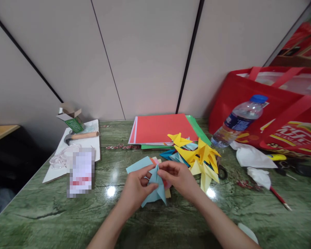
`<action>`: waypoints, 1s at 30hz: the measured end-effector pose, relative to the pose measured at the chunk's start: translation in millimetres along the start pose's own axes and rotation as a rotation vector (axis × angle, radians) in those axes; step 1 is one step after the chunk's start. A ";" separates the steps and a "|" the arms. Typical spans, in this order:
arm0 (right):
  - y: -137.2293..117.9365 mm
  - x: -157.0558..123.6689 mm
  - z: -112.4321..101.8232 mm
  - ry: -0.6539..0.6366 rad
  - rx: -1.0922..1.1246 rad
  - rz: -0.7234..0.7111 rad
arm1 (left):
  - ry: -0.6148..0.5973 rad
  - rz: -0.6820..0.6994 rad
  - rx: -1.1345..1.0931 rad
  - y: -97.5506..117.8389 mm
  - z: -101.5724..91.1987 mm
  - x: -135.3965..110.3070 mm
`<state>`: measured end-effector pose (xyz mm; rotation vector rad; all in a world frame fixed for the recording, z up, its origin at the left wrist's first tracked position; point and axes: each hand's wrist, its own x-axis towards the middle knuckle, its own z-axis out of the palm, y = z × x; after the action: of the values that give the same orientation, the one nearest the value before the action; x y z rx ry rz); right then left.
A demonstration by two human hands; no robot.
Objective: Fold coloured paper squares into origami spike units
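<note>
Between my two hands is a light blue folded paper figure (158, 188), its narrow tip up and wider flaps toward me. My left hand (138, 183) grips it from the left, thumb across its front. The fingertips of my right hand (180, 178) pinch it near the upper tip. Under and behind it lie a light blue sheet (138, 164) and bits of orange, pink and tan paper, partly hidden by my hands. Just right of my right hand is a heap of yellow paper figures (203, 152), with some blue ones (177, 157) at its left.
Coloured sheets (160, 129) are stacked by the wall. A water bottle (239, 119) leans by a red bag (248, 86) at right, near tissues (259, 176) and a red pen (280, 199). At left, a white board (97, 152) bears a hammer (83, 136) and small box (74, 121).
</note>
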<state>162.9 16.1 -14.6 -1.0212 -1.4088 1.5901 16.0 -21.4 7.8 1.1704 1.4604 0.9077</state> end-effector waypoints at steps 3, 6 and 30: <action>-2.5 -0.4 -0.5 0.001 -0.007 0.007 | -0.018 0.000 -0.018 -1.9 0.4 0.6; -3.6 -0.3 -0.4 0.015 0.016 0.017 | -0.026 0.000 -0.026 -2.6 0.2 0.8; -4.4 -2.4 0.6 -0.009 -0.055 -0.024 | -0.064 -0.005 0.012 -0.5 0.5 -3.6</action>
<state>163.5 14.1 -10.0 -1.0259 -1.4726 1.5483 16.5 -25.0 8.1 1.1938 1.4187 0.8512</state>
